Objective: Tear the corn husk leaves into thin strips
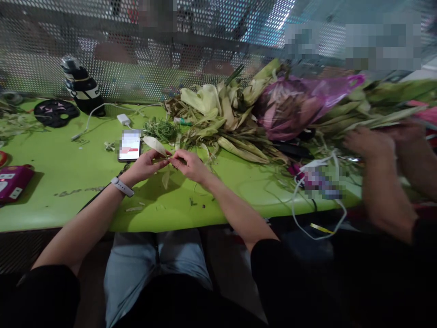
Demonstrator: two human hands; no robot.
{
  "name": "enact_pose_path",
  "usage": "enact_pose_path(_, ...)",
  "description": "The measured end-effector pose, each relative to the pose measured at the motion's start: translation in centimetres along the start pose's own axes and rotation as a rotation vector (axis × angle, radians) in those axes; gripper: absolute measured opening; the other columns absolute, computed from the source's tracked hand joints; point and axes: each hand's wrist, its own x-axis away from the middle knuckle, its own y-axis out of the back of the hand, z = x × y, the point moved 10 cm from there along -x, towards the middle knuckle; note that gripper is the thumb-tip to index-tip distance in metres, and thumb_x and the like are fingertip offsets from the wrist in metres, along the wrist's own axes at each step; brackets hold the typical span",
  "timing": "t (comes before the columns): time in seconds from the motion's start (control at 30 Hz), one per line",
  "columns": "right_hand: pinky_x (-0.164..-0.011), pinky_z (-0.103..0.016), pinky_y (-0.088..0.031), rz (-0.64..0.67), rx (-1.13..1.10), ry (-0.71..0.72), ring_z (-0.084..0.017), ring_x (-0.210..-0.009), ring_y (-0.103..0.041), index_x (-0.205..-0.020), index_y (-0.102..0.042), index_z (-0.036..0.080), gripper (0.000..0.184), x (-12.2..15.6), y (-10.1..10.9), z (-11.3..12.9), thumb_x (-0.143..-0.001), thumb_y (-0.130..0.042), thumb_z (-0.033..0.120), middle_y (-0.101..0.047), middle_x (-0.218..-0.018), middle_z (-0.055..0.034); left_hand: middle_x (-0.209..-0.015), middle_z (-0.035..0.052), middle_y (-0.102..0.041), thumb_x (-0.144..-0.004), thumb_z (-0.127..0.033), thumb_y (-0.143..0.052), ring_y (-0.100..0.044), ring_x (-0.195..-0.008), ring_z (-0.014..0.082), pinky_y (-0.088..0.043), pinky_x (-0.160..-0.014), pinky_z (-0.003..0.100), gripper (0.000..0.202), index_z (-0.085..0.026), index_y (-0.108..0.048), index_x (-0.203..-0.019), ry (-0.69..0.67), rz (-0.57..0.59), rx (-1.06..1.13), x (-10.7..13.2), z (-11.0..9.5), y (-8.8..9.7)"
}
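My left hand, with a pale watch band on its wrist, and my right hand meet over the green table. Both pinch a pale cream bud or leaf whose tip points up and to the left. A loose pale petal lies on the table just below my fingers. Behind my hands spreads a heap of green and yellowish leafy stalks.
A phone on a white charger cable lies just left of my hands. A black bottle and a dark round lid stand far left. A pink plastic bag rests in the heap. Another person's hands work at right.
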Motion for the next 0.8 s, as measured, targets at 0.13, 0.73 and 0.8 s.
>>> enact_pose_path(0.13, -0.059, -0.028, -0.034, -0.022, -0.131, -0.149, -0.012, -0.060, -0.046, -0.072, -0.059, 0.019, 0.043, 0.2, 0.8, -1.5, -0.091, -0.053, 0.056, -0.055, -0.066, 0.0005, -0.095, 0.0081, -0.074, -0.076, -0.028, -0.078, -0.068, -0.090, 0.0178, -0.053, -0.090, 0.036, 0.030, -0.015, -0.072, -0.102, -0.009, 0.022, 0.064, 0.1, -0.3, -0.3)
enact_pose_path(0.73, -0.062, -0.023, -0.043, -0.059, -0.759, -0.373, -0.008, -0.067, -0.051, -0.081, -0.066, 0.018, 0.036, -0.1, -1.2, -4.2, -0.065, -0.083, 0.046, -0.060, -0.075, 0.0032, -0.097, 0.0099, -0.077, -0.078, -0.029, -0.075, -0.070, -0.091, 0.0225, -0.054, -0.086, 0.036, 0.016, -0.026, -0.082, -0.092, -0.221, 0.161, -0.180, 1.2, -3.3, -2.6)
enact_pose_path(0.8, -0.062, -0.024, -0.042, -0.136, -0.706, -0.337, -0.008, -0.066, -0.049, -0.073, -0.064, 0.019, 0.035, -0.2, -0.4, -4.0, -0.066, -0.082, 0.048, -0.058, -0.070, 0.0036, -0.095, 0.0099, -0.077, -0.080, -0.028, -0.074, -0.069, -0.090, 0.0226, -0.054, -0.085, 0.036, 0.016, -0.028, -0.082, -0.094, -0.256, 0.131, -0.242, 1.4, -3.5, -2.4)
